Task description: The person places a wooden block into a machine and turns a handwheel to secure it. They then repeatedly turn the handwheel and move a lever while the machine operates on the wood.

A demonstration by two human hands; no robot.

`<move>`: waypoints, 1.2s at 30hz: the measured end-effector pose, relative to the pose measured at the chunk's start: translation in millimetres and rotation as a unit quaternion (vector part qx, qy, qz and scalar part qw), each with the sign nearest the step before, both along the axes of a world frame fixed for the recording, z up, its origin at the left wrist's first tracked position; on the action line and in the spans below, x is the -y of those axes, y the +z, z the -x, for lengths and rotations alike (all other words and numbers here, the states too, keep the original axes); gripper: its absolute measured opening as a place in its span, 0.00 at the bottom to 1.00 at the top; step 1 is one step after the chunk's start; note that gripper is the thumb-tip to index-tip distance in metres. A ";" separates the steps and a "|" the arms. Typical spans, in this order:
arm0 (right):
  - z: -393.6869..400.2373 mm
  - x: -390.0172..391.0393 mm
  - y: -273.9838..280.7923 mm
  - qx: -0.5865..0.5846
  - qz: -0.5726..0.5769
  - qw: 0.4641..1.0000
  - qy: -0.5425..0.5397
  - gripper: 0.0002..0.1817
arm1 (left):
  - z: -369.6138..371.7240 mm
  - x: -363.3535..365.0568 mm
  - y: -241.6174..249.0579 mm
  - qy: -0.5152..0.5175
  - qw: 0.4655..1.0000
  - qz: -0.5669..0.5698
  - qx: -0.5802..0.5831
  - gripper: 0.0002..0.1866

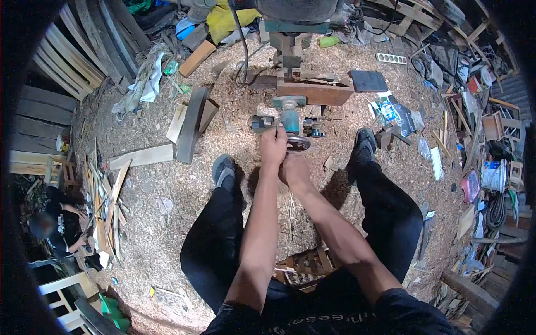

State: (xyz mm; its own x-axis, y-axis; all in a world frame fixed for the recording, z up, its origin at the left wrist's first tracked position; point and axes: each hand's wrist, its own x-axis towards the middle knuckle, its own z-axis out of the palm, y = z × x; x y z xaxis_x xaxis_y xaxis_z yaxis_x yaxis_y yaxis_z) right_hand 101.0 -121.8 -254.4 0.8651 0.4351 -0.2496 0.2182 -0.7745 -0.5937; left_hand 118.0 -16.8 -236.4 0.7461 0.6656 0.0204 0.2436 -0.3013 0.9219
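A teal machine with a heavy upper body (296, 11) stands in front of me, a vertical column or tool head below it. Lower down, a metal handwheel (298, 144) sticks out toward me from a teal cylinder (290, 120). My left hand (273, 146) is closed at the wheel's left side, its thumb near the cylinder. At the lower rim is my right hand (293, 168), also closed, fingers mostly hidden. Beyond the wheel, a reddish-brown wooden piece (321, 94) lies across the machine under the tool head.
Wood shavings cover the floor (167, 223). Boards (192, 125) lie left of the machine, and a dark block (368, 81) lies right of it. A power strip (392, 58) rests farther back. Another person (61, 220) sits at far left beside wood strips (109, 206). A stool (304, 265) is beneath me.
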 end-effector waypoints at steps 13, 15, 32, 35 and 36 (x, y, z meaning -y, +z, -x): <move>-45.2 38.6 37.9 -0.453 -0.214 0.848 -0.172 0.25 | 60.0 23.9 -29.5 -0.032 0.984 0.062 0.162 0.35; -63.9 60.8 29.3 -0.422 -0.137 0.885 -0.139 0.24 | 73.7 53.4 -12.6 -0.044 0.992 -0.068 0.091 0.56; -30.5 4.9 24.5 0.168 -0.339 0.924 -0.057 0.21 | 66.6 45.4 -30.4 -0.033 0.978 -0.203 -0.019 0.62; -32.5 2.8 16.4 0.146 -0.331 0.930 -0.068 0.20 | 70.3 29.2 -17.7 -0.059 0.992 -0.104 -0.044 0.59; -33.1 -0.2 16.3 0.138 -0.343 0.926 -0.080 0.20 | 70.3 20.0 -11.3 -0.076 0.993 -0.048 -0.077 0.58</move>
State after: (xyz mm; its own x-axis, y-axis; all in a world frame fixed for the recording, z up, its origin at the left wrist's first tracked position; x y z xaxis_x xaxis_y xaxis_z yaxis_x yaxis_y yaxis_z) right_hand 134.1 -121.7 -238.1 0.9216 0.2711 0.2777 0.3499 -0.2711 -0.8967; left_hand 47.7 -36.8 -247.7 0.8367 0.5459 -0.0440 0.3243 -0.4291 0.8430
